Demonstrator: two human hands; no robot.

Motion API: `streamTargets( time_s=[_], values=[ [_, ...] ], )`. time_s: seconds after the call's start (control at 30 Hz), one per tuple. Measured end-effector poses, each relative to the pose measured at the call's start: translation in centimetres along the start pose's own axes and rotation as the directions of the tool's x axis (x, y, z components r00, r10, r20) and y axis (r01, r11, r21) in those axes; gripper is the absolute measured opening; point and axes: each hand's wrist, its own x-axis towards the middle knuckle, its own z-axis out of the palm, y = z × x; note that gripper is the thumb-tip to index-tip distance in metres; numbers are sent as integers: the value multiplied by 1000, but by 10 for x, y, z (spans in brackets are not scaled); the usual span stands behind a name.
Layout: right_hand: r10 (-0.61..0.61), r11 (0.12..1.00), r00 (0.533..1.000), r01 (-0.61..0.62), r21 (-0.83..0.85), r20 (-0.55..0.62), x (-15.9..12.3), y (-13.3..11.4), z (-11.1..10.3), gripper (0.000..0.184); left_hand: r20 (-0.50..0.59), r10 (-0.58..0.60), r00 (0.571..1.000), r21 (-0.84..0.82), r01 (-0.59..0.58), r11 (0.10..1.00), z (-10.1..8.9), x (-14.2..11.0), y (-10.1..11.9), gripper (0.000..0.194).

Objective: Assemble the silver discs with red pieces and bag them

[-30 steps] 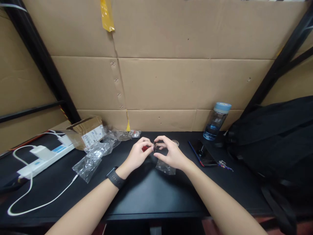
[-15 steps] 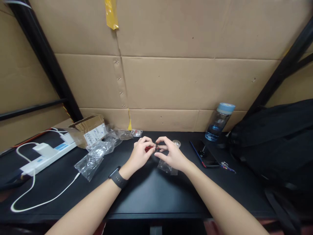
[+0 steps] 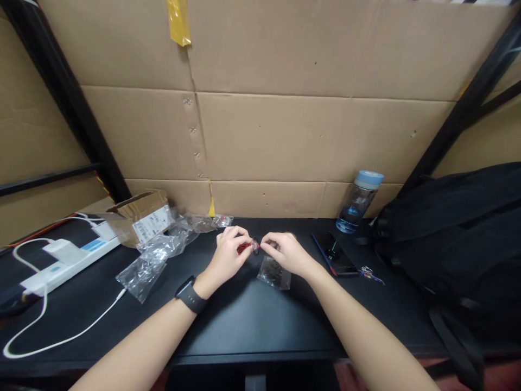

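Right hand [image 3: 283,251] near clear bag [image 3: 274,273]

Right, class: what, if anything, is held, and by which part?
The left hand pinches a red item by the end beside a round piece; whether the right hand grips anything cannot be told.

Light-blue bottle lid [image 3: 369,179], black backpack [image 3: 456,244], yellow tape [image 3: 179,21].
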Motion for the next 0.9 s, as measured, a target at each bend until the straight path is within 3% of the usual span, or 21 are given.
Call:
streamTargets(
  time_s=[0.17,0.43,0.57,0.77,0.9],
  values=[
    [-77,993,997,75,-95,-23,1,-1,2,15,-15,19,1000,24,-19,1000,2,-1,1,12],
    [-70,997,998,70,-38,-1,0,1,7,9,1,27,1000,-19,-27,999,0,-1,1,9],
    [-79,997,996,79,-7,-34,1,3,7,10,25,39,999,-109,-36,993,2,0,2,21],
    [-53,998,996,55,22,-71,4,11,10,14,81,48,996,-189,-32,981,14,-1,3,12],
    [-26,999,995,30,45,-96,4,16,10,15,70,56,996,-189,-42,981,9,-4,1,55]
  ],
)
